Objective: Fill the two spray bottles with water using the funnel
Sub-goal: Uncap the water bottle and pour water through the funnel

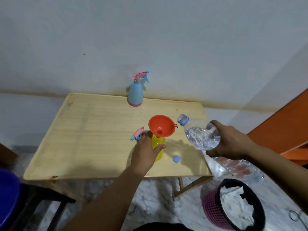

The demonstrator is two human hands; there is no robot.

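Head view, looking down on wooden table [93, 124] against pale wall [150, 39]

Yellow spray bottle [159, 144] upright near table middle, sprayer head off, red funnel [161, 125] seated in its neck, tilted slightly, spout down inside opening

Left hand [145, 151] wrapped around yellow spray bottle, thumb on near-right side, fingers curled behind, clamped on bottle body

Right hand [230, 142] just right of funnel, closed around clear water bottle [201, 132], gripping its middle; bottle uncapped, tipped with mouth toward funnel rim, mouth close beside rim but apart from it, water visible inside lower part of bottle; cannot tell whether any stream is leaving mouth

Pink and blue sprayer head [138, 133] lying on table just left of funnel, partly hidden behind left hand

Blue cap [176, 158] lying flat on table, just near-right of yellow spray bottle

Blue spray bottle [135, 93] with pink base and pink trigger head still on, upright at far table edge, well behind funnel, untouched

Off table: pink basket [215, 209] with black liner and white crumpled paper inside, on floor near-right of funnel; orange furniture [283, 124] far right; blue round object [8, 197] at near-left edge, blurred
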